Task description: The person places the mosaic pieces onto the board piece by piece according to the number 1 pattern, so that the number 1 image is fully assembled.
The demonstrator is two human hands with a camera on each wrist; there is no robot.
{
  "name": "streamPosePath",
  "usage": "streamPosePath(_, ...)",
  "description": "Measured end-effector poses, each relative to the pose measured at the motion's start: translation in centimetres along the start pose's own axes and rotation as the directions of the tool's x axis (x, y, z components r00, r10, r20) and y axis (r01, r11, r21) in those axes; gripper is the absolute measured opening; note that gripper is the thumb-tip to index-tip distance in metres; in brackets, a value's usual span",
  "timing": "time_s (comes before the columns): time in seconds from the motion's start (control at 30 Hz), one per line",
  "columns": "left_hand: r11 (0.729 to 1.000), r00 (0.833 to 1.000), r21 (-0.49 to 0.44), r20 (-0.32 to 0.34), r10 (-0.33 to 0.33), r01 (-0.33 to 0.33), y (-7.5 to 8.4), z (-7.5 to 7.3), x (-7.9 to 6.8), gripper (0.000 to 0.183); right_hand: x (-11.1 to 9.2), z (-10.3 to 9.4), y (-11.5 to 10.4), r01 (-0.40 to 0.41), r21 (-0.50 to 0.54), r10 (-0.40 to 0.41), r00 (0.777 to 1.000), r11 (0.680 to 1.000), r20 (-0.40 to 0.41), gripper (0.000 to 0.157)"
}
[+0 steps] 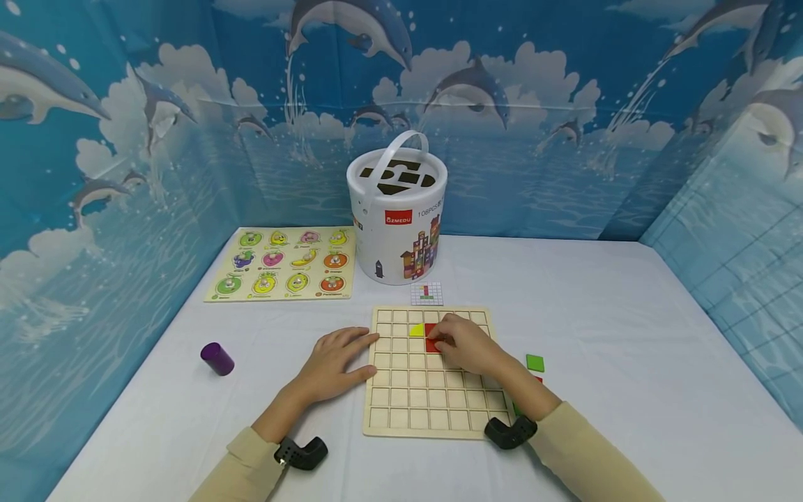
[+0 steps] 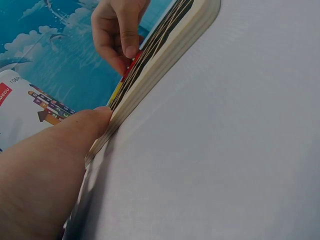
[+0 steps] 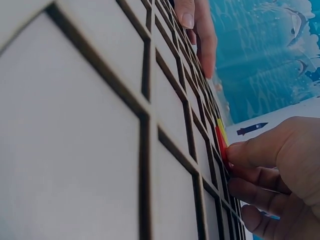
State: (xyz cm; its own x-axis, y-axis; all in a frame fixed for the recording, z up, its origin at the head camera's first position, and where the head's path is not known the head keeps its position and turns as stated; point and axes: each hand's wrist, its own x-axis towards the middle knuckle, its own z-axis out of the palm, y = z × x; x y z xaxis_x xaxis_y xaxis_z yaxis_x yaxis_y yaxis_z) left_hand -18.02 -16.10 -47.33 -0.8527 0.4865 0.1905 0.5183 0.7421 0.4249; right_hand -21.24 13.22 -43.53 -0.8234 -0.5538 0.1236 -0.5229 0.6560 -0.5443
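A light wooden grid board (image 1: 399, 378) lies flat on the table. My left hand (image 1: 335, 366) rests at its left edge, fingers extended and thumb spread, fingertips on the rim. Over the board's upper middle, my right hand (image 1: 470, 345) pinches a red tile (image 1: 432, 346) with thumb and curled fingers. More red shows just above it, partly behind the fingers. A yellow rounded tile (image 1: 417, 330) sits in the cell on the left of the red. In the right wrist view, the thumb (image 3: 250, 152) touches the red piece's edge.
Behind the board lies a small pattern card (image 1: 426, 293), near a white bucket (image 1: 392, 237) with a handle and slotted lid. A fruit picture board (image 1: 288, 263) is at the back left, a purple cylinder (image 1: 217, 358) at the left. Green (image 1: 535, 363) and red pieces lie by my right forearm.
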Motion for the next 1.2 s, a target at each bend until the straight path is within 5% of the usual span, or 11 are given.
streamPosePath(0.67, 1.000, 1.000, -0.008, -0.004, 0.005, -0.005, 0.0, 0.0, 0.0, 0.060, -1.1, -1.0, 0.2, -0.077, 0.070, 0.075, 0.997, 0.995, 0.026, 0.013)
streamPosePath(1.2, 1.000, 1.000, -0.006, 0.002, -0.012, 0.012, 0.3, -0.1, 0.1, 0.059, -3.6, -2.8, 1.1, -0.053, 0.086, 0.054, 0.999, 0.995, -0.002, 0.014)
